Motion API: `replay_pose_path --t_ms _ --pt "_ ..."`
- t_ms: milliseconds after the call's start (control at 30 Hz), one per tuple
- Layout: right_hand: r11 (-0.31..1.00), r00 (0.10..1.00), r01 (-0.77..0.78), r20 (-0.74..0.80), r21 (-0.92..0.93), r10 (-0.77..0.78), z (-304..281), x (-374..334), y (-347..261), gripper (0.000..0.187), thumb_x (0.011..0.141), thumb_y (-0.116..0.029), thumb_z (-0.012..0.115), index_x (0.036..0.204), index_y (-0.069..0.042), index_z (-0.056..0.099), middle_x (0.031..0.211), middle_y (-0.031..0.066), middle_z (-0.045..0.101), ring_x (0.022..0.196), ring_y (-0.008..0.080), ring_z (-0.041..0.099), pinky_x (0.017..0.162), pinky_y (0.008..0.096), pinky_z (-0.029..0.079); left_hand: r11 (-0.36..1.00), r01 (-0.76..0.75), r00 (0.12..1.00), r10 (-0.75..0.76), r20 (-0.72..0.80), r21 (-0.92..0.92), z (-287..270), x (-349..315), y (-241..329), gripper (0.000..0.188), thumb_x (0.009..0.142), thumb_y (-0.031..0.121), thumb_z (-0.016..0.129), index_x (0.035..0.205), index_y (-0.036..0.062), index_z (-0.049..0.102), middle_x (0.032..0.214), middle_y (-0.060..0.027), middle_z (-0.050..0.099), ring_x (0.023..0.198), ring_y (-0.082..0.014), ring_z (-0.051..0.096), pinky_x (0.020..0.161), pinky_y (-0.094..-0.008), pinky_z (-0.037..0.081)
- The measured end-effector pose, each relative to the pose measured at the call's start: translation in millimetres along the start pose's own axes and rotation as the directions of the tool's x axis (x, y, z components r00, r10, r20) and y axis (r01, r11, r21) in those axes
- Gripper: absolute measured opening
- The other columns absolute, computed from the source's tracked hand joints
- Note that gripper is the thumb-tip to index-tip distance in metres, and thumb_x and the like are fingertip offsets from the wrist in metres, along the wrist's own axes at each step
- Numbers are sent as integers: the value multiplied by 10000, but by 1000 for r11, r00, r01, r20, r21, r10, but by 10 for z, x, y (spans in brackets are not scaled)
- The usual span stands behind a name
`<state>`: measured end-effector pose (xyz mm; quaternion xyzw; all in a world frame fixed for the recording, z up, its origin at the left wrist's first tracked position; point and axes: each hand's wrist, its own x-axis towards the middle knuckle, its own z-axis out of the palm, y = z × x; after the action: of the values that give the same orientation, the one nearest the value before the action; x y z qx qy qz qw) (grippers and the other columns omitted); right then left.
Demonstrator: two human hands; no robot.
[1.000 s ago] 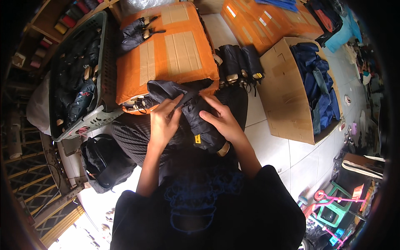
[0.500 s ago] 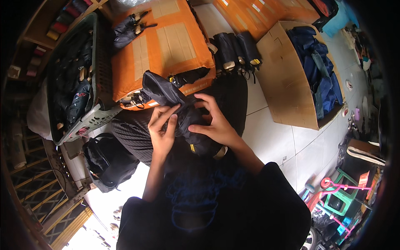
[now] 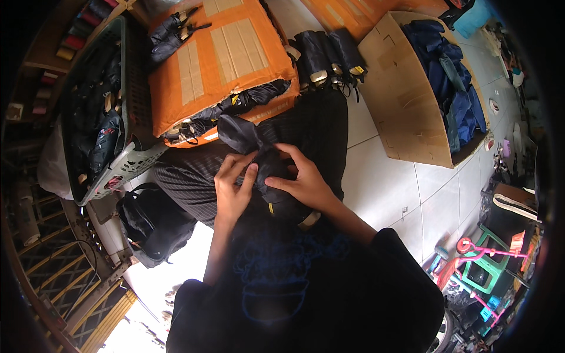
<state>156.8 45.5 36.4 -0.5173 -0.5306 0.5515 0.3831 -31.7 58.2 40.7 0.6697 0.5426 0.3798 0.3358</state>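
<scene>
A black folding umbrella (image 3: 268, 170) lies across my lap, its cloth bunched and its tip end flopping away from me toward the orange-taped box. My left hand (image 3: 234, 183) pinches the cloth on the left side between thumb and fingers. From the right, my right hand (image 3: 304, 181) wraps the cloth with bent fingers and thumb. A small yellow tag shows on the umbrella's near part, and a pale handle end sticks out below my right wrist. The fabric hides parts of my fingertips.
An orange-taped carton (image 3: 229, 53) holds folded umbrellas, with a few on top. To its right lie several more umbrellas (image 3: 329, 56). A green basket (image 3: 132, 159) of umbrellas stands left. An open cardboard box (image 3: 400, 100) holds blue cloth. A black bag (image 3: 154, 223) sits near my left leg.
The umbrella's loose tip end has dropped lower and swung a little right, uncovering more of the torn carton opening. Both hands keep their hold, with the view shifted slightly.
</scene>
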Motion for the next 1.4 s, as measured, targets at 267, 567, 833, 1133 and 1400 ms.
replay_pose_path --t_ms 267,567,833,1133,1400 --pt "990 999 -18 25 -140 22 -48 -11 -51 813 746 -292 862 1410 -66 452 1163 136 598 1099 227 587 882 352 496 1000 2 996 0 -94 12 -13 -65 68 119 806 9 746 912 -36 715 836 -107 607 785 -203 608 742 -298 476" --pt "979 995 88 -20 -187 -93 -59 6 -14 690 708 -276 864 1262 -7 554 1127 171 616 1064 317 626 891 387 500 995 -97 984 89 -155 -40 92 -69 -30 187 811 -12 732 993 1 692 883 -116 666 731 -217 619 708 -327 501" --pt "921 988 151 24 -360 -153 -150 48 36 693 697 -243 871 1274 -27 552 1139 147 605 1054 314 626 895 382 500 1000 10 999 -10 47 13 41 92 71 196 811 -44 683 1005 -14 687 824 -98 646 710 -189 622 699 -294 494" --pt "944 987 162 43 -287 -156 -218 148 -51 658 731 -205 851 1278 -18 537 1174 135 609 1070 251 622 904 363 494 926 -318 919 353 -175 203 227 88 113 200 757 -73 729 933 20 714 822 -83 581 750 -216 586 677 -316 474" --pt "965 990 -143 22 219 142 -50 59 105 471 801 -189 814 1128 0 532 1093 117 620 996 143 617 835 302 510 982 -186 975 190 -119 37 97 18 23 211 740 -77 745 933 8 730 859 -84 588 834 -217 610 722 -323 495"
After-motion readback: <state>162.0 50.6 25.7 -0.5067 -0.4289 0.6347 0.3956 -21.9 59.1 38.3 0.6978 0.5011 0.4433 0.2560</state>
